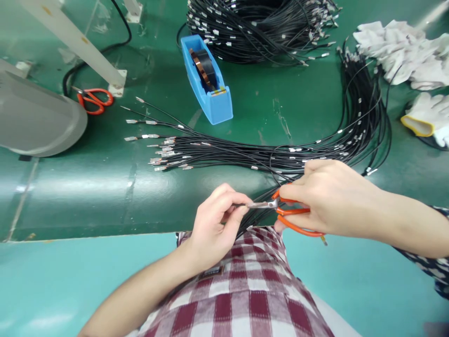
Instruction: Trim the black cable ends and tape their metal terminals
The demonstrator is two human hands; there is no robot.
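Near the table's front edge, my left hand [219,220] pinches a thin black cable [239,204] close to its end. My right hand [326,196] grips orange-handled scissors [294,215], whose metal blades point left and meet the cable end at my left fingertips. Whether the blades are fully closed on it is too small to tell. More black cables [257,213] run beneath the scissors and over the table edge towards my lap. Just beyond my hands lies a long bundle of black cables [224,152] with white labels and bare-looking ends at the left.
A blue tape dispenser [220,105] stands behind the bundle. Further back lies a big coil of black cables [245,42]. White gloves [403,54] rest at the right. Another pair of orange scissors [94,100] lies by a grey cylindrical object [42,114] and a white metal post [77,40].
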